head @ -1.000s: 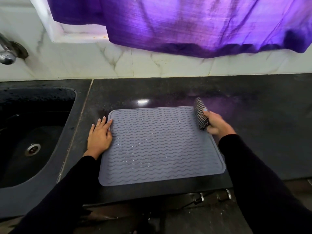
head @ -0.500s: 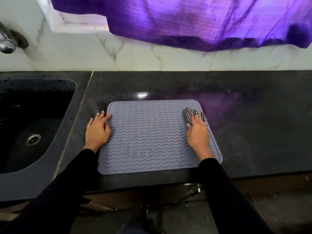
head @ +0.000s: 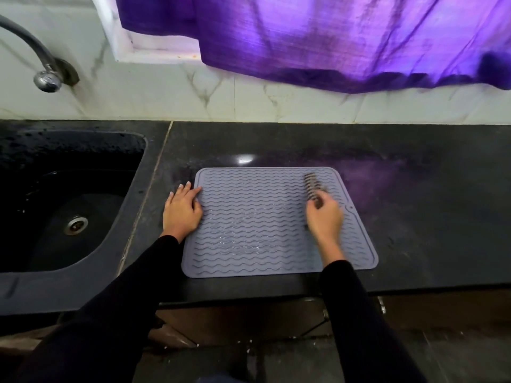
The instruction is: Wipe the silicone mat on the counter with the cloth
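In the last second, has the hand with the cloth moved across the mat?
Yes. The right hand, gripping the cloth, has come in from the mat's far right corner onto the ridged surface, toward its middle.

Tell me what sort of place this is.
Most likely a home kitchen: a dark sunken sink with a curved metal tap sits beside a black stone counter, backed by white marble-look wall tiles.

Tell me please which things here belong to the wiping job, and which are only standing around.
Part of the job:
mat, flat on the counter
cloth, held in the right hand
left hand, pressing the mat's left edge

Not part of it:
sink
tap
purple curtain
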`<state>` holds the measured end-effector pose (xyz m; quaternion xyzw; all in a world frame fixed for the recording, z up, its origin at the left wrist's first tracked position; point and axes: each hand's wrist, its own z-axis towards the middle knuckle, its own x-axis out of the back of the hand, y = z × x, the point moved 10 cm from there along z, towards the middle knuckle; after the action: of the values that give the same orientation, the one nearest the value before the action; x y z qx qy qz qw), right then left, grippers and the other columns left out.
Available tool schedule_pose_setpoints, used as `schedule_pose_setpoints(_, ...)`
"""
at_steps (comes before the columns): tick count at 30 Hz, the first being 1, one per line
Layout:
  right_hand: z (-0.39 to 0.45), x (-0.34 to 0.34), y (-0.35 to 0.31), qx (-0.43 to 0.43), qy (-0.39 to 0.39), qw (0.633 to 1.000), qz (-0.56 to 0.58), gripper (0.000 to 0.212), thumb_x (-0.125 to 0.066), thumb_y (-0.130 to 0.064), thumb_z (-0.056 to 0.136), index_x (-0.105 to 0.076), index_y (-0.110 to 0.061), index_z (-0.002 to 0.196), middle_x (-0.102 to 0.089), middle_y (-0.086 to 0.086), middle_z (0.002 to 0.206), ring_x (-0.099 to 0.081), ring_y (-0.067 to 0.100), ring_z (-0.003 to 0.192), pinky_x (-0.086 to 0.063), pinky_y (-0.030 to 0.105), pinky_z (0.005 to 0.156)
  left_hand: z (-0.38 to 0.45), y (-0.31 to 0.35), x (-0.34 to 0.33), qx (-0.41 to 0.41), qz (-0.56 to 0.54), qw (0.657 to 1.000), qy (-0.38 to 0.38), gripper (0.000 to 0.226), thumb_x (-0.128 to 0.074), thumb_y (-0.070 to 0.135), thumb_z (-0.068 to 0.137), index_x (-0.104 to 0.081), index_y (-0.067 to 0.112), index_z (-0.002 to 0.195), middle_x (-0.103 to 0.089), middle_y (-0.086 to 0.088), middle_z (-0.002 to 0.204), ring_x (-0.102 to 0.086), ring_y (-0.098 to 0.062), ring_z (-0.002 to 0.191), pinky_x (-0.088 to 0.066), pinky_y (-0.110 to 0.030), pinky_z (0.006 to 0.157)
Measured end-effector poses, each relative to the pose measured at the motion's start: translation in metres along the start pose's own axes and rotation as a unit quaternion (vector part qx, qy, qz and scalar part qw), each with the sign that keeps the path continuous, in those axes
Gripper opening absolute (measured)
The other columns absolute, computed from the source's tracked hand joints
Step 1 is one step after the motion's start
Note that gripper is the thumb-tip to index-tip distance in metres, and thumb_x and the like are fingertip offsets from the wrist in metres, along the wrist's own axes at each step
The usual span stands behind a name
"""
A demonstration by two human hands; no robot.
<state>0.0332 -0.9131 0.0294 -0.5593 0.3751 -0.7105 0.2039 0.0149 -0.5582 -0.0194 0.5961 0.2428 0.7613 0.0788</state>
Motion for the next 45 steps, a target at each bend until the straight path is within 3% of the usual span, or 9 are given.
schedule_pose_setpoints(3,-0.017,-0.044,-0.009,0.115,-0.061,0.97,-0.208,0.047,-0.044,-0.022,0.094,-0.039,-0.009,0.139,-0.039,0.008,0.147,-0.032,0.021,0.138,-0.02,0.033,0.115,0.0,0.0,-0.001,-0.005,-0.001,1.0,0.002,0.044,-0.043,0.014,0.093,-0.047,0.015,0.136,-0.035,-0.013,0.149,-0.026,-0.026,0.141,-0.012,-0.042,0.117)
schedule_pose_setpoints(8,-0.014,-0.051,-0.008,0.136,-0.075,0.947,-0.282,0.048,-0.034,-0.029,0.098,-0.033,-0.009,0.142,-0.032,0.007,0.151,-0.024,0.019,0.142,-0.013,0.035,0.117,0.0,0.001,0.0,-0.014,-0.001,1.0,0.013,0.045,-0.039,0.02,0.091,-0.049,0.015,0.135,-0.037,-0.013,0.148,-0.028,-0.027,0.14,-0.014,-0.043,0.116)
schedule_pose_setpoints(13,0.003,-0.039,-0.011,0.082,-0.099,0.962,-0.243,0.035,-0.043,-0.028,0.094,-0.054,-0.013,0.124,-0.057,0.016,0.128,-0.052,0.034,0.118,-0.041,0.042,0.098,0.0,0.003,0.003,-0.002,0.004,1.0,0.007,0.05,-0.035,0.026,0.086,-0.051,0.015,0.132,-0.04,-0.013,0.146,-0.031,-0.028,0.138,-0.016,-0.044,0.115)
schedule_pose_setpoints(18,0.035,-0.008,-0.018,-0.095,-0.093,0.99,-0.051,0.042,-0.047,-0.033,0.093,-0.058,0.003,0.113,-0.061,0.022,0.119,-0.054,0.038,0.112,-0.043,0.036,0.088,-0.001,0.0,-0.002,-0.029,0.028,0.998,-0.05,0.063,-0.023,0.035,0.083,-0.043,0.016,0.139,-0.033,-0.014,0.15,-0.026,-0.029,0.141,-0.014,-0.045,0.115)
schedule_pose_setpoints(28,-0.059,-0.098,-0.044,0.113,-0.077,0.942,-0.308,0.057,-0.027,-0.036,0.098,-0.026,0.0,0.143,-0.029,0.017,0.151,-0.024,0.029,0.141,-0.017,0.044,0.115,-0.008,-0.004,-0.005,-0.065,0.048,0.996,-0.046,0.065,-0.011,0.043,0.088,-0.034,0.02,0.144,-0.026,-0.01,0.153,-0.018,-0.025,0.144,-0.009,-0.04,0.117)
schedule_pose_setpoints(31,-0.045,-0.094,-0.049,0.128,-0.078,0.939,-0.311,0.051,-0.034,-0.031,0.097,-0.037,0.001,0.137,-0.04,0.018,0.143,-0.035,0.031,0.134,-0.022,0.043,0.114,-0.008,-0.004,-0.004,-0.063,0.04,0.996,-0.045,0.061,-0.016,0.041,0.089,-0.037,0.02,0.143,-0.028,-0.01,0.153,-0.019,-0.024,0.143,-0.009,-0.04,0.117)
schedule_pose_setpoints(35,-0.035,-0.069,-0.057,0.113,-0.086,0.965,-0.22,0.035,-0.052,-0.026,0.091,-0.056,-0.011,0.123,-0.06,0.013,0.12,-0.055,0.031,0.111,-0.043,0.035,0.094,-0.008,-0.002,0.0,-0.054,0.034,0.997,-0.037,0.059,-0.02,0.037,0.089,-0.039,0.018,0.141,-0.031,-0.011,0.151,-0.022,-0.025,0.143,-0.011,-0.04,0.117)
schedule_pose_setpoints(41,-0.009,-0.042,-0.027,-0.188,-0.038,0.967,0.17,0.022,-0.065,-0.025,0.083,-0.065,-0.003,0.08,-0.069,0.017,0.098,-0.062,0.026,0.093,-0.048,0.036,0.079,-0.011,0.0,-0.002,-0.063,0.045,0.995,-0.07,0.064,-0.013,0.039,0.088,-0.031,0.017,0.145,-0.024,-0.011,0.154,-0.016,-0.026,0.144,-0.007,-0.041,0.117)
schedule_pose_setpoints(45,-0.028,-0.041,-0.074,-0.063,-0.005,0.997,0.044,0.027,-0.057,-0.025,0.089,-0.066,-0.008,0.108,-0.068,0.017,0.103,-0.061,0.032,0.101,-0.044,0.028,0.076,-0.014,-0.001,-0.003,-0.069,0.048,0.993,-0.078,0.061,-0.013,0.039,0.091,-0.026,0.016,0.147,-0.022,-0.009,0.155,-0.013,-0.024,0.145,-0.005,-0.039,0.117)
